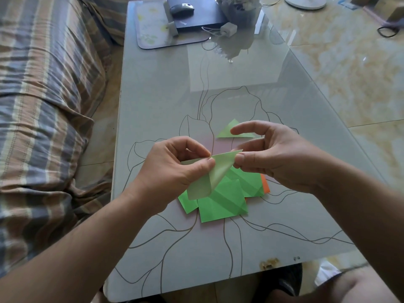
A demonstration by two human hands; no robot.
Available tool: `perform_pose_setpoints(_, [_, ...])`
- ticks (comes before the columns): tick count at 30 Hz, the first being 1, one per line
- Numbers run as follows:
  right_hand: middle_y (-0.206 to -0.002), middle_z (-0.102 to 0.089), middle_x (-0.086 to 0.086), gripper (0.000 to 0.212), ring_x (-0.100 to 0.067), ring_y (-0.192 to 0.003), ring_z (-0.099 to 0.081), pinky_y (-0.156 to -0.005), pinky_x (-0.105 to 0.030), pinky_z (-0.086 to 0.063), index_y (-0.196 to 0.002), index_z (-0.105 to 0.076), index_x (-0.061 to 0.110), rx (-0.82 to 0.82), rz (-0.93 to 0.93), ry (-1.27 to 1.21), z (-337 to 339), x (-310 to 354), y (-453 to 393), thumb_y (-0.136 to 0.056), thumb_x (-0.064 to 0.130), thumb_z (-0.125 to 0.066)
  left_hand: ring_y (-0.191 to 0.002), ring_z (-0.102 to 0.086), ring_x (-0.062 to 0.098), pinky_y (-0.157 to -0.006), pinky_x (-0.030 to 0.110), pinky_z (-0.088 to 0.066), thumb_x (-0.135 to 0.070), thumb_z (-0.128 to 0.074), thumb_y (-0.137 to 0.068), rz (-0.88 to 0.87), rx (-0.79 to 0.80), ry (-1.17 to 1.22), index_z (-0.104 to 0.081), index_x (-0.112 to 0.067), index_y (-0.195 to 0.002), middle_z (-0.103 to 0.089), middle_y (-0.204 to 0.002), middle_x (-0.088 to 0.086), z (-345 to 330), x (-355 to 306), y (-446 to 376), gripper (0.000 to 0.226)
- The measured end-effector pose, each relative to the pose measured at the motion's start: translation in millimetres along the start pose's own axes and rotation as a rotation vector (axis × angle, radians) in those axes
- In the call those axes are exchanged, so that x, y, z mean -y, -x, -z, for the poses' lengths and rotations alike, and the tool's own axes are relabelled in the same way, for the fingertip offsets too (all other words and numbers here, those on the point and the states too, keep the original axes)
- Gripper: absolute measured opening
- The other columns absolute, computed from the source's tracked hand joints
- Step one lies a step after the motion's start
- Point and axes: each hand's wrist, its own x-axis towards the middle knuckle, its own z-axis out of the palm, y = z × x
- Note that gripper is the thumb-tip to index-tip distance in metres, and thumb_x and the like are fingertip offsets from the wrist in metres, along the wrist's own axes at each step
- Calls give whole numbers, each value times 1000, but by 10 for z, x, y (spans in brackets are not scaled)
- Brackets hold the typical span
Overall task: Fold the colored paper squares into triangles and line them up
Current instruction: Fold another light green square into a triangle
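Observation:
I hold a pale green paper square (208,178) in the air above the table, bent over on itself. My left hand (172,169) pinches its left part between thumb and fingers. My right hand (271,154) pinches its upper right corner. Below it, a loose pile of bright green squares (223,202) lies on the glass, with an orange sheet (265,185) peeking out at the pile's right edge. One folded green triangle (231,131) lies flat farther back, partly behind my right fingers.
The glass table (166,101) has a flower line drawing. At its far end are a tray (150,29), a dark laptop (203,16) with a mouse (181,8), a charger (228,29) and a plant pot (242,9). A striped sofa (43,95) runs along the left.

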Motion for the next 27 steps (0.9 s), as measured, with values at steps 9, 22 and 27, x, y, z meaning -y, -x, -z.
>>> perform_pose_setpoints(9, [-93,-74,-17,57,-26,-83,-70,-73,-28,-60,-126,-64,8,-17,-6,-55,1,13,3,-71,7,-79,-73,-67,16,-68,27,-55,-20,-82,-69,12,19,50,-77,-18,-76,-74,-78,7,16,-5,-6,9])
perform_pose_setpoints(22, [-82,-71,-14,56,-25,-75,-70,-74,-33,-57,-120,-68,11,-76,29,-41,-31,5,-16,-66,9,-82,-78,-68,18,-73,31,-56,-21,-83,-68,35,21,36,-78,-17,-79,-75,-82,9,13,-12,-15,13])
perform_pose_setpoints(27, [-78,-70,-12,58,-23,-72,-70,-70,-30,-58,-123,-67,11,-59,28,-58,-12,5,-20,-67,8,-81,-77,-68,18,-72,31,-56,-20,-83,-67,51,25,46,-78,-17,-78,-75,-81,9,5,-13,-15,12])
